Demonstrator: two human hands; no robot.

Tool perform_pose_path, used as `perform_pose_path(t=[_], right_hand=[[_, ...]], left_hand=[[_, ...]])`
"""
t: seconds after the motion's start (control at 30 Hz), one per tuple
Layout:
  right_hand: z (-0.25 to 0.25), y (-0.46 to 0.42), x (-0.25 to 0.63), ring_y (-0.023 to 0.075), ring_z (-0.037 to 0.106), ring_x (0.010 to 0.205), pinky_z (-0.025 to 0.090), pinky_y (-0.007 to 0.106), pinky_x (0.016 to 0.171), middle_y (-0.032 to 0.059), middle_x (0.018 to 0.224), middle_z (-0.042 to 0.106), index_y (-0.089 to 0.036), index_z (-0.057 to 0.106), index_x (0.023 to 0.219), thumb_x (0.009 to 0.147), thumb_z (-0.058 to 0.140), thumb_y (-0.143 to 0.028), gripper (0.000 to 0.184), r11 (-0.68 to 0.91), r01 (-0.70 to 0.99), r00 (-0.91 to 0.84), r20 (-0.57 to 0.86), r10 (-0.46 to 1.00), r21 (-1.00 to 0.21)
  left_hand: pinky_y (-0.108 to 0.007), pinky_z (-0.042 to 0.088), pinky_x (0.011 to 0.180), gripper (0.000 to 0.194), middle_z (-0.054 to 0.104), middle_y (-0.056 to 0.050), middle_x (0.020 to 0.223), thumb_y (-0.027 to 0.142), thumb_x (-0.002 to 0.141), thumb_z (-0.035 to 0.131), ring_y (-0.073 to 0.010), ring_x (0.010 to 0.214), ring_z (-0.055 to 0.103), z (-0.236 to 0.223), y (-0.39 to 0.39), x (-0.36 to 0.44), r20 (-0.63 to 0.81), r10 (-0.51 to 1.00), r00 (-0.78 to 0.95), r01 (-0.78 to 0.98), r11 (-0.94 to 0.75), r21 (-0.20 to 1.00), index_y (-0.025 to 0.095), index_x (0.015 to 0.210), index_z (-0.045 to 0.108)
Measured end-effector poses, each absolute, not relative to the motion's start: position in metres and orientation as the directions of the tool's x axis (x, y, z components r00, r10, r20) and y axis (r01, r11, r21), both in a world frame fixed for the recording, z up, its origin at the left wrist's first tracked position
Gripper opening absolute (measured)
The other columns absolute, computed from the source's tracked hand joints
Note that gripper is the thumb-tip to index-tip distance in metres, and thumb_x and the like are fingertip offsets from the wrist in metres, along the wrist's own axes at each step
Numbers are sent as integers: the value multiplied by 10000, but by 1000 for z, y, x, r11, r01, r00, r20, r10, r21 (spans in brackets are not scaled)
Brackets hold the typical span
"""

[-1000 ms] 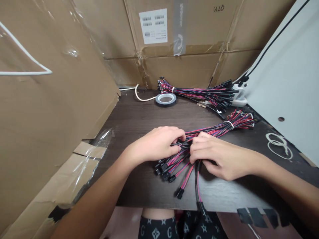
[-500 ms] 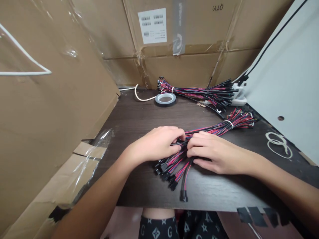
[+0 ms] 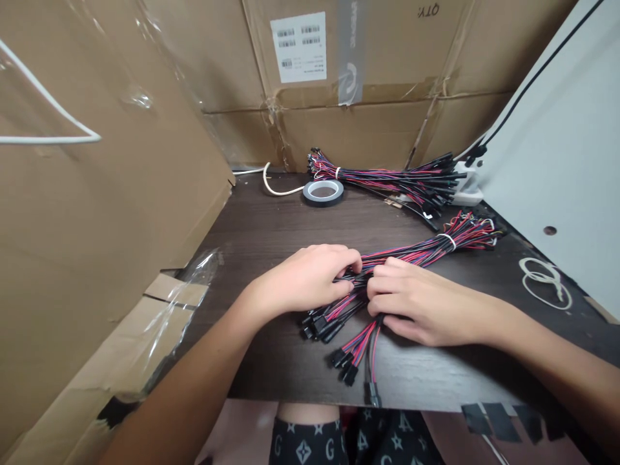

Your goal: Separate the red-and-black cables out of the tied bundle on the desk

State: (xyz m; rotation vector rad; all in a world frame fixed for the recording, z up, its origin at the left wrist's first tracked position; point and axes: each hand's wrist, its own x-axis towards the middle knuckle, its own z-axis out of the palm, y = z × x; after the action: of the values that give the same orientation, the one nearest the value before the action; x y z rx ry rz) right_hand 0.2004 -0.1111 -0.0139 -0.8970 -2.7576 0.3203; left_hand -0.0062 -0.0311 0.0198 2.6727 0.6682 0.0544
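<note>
A bundle of wires, red, blue and black, lies slantwise on the dark desk, with a white tie near its far right end. My left hand is closed around the bundle's near part, thumb and fingers curled on the wires. Just right of it, my right hand grips a few wires pulled apart from the rest. Their black connectors fan out toward the desk's front edge. Other black connectors stick out below my left hand. My right fingertips are partly hidden.
Behind lies a second tied wire bundle beside a roll of black tape. A white power strip stands at the back right, and a coiled pale cord lies right. Cardboard walls the left and back. Black tape pieces hang on the front edge.
My right hand has moved slightly right and toward me, drawing several wires with it. Their connectors now spread apart from those under my left hand, which has barely moved.
</note>
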Motion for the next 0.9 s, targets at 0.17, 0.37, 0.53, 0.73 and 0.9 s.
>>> perform_pose_path(t=[0.17,0.37,0.53,0.73,0.9], right_hand=[[-10,-115,201,179,439,798,335,367,831,43,813,572,-155,616,781,785,527,-86,113,766,546,-787,106,608,-340],[-8,-111,202,199,509,864,398,367,836,74,906,615,-141,642,973,937,539,-351,237,751,509,-781,141,608,-421],[-16,-108,201,185,532,827,441,318,738,95,912,618,-126,621,1032,972,439,-227,216,739,583,-694,266,669,-337],[-23,-108,200,189,585,812,440,303,686,76,901,643,-160,634,971,942,447,-174,190,665,704,-620,240,747,-251],[-25,-108,198,183,605,811,414,285,671,62,882,664,-172,631,929,922,460,-155,172,604,776,-568,212,795,-183]], left_hand=[[-265,402,682,139,625,9,909,144,848,594,-162,803,570,20,-32,-6,-52,462,885,445,-811,380,194,976,612],[-260,398,692,140,630,4,925,146,847,612,-164,811,571,20,-31,-7,-51,457,888,439,-810,389,191,979,614],[-266,400,691,133,627,7,914,147,848,611,-162,803,569,20,-31,-7,-54,461,886,444,-810,382,189,974,618],[-269,401,688,131,626,5,914,150,852,596,-163,805,569,19,-31,-6,-48,456,889,438,-814,382,191,975,617],[-271,404,689,131,623,2,908,153,856,600,-164,805,569,20,-31,-5,-67,467,882,457,-809,370,192,980,620]])
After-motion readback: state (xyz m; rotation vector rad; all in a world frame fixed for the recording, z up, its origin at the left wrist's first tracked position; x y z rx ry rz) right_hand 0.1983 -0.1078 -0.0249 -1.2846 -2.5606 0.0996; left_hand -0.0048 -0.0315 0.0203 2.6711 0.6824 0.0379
